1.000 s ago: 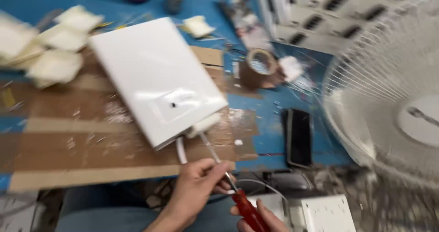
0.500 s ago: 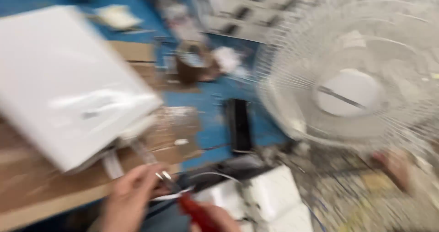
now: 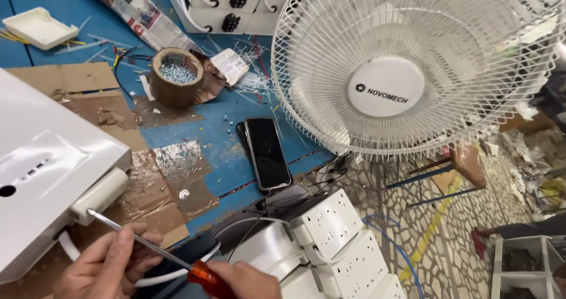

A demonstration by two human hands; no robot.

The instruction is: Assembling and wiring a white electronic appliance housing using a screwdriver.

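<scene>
1. Lay flat up and to the left of the left fingers: a white casing, with a small white block jutting from its near corner, just above the fingertips.
2. Curled the left hand narrowly about the bare metal shaft of the screwdriver, thumb over, fingers under. Served as a guide, by the look of it, and would do best loose enough to let the shaft turn.
3. Met the white block with the tip, just beyond the left fingertips. Judged that a shaft held in line with the fastener, not slanted, would spare the head from stripping.
4. Ran a white cable out from under the casing and beneath the left fingers. Worth keeping clear of the tip.
5. Closed the right hand tight on the orange-red handle, low and to the right of the left fingers. Called for steady inward push with each small turn, in my judgement.
6. Lay well above the right fingers: a dark phone on the blue table.
7. Stood just right of those fingers: white socket boxes. Farther up and right, a white fan.
</scene>
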